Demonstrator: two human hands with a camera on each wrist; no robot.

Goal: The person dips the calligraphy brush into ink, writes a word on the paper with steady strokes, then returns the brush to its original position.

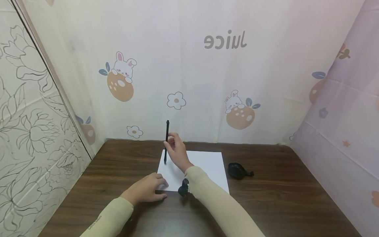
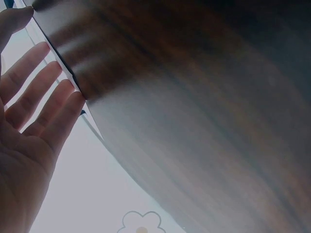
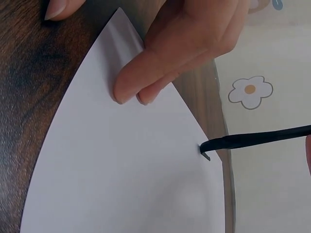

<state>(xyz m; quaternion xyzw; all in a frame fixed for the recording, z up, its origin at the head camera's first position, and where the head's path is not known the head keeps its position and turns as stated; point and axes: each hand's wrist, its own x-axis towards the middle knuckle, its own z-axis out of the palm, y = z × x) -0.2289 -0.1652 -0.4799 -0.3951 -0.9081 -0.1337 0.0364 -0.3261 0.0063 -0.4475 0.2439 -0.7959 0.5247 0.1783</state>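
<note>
My right hand (image 1: 176, 152) pinches a slim black writing brush (image 1: 167, 138) between thumb and fingers, nearly upright over the far left part of a white sheet of paper (image 1: 207, 168). In the right wrist view, the dark bent tip of the brush (image 3: 252, 139) meets the paper near its edge. Only a sliver of the right hand shows there. My left hand (image 1: 147, 188) rests at the near left corner of the sheet, with its fingertips on the paper and the thumb on the wood beside it. Its fingers are spread and relaxed in the left wrist view.
A small black dish with a short handle (image 1: 236, 171) stands on the brown wooden table (image 1: 272, 191), right of the paper. Printed curtains (image 1: 189, 72) hang behind and beside the table. A black device (image 1: 183, 188) sits at the right wrist.
</note>
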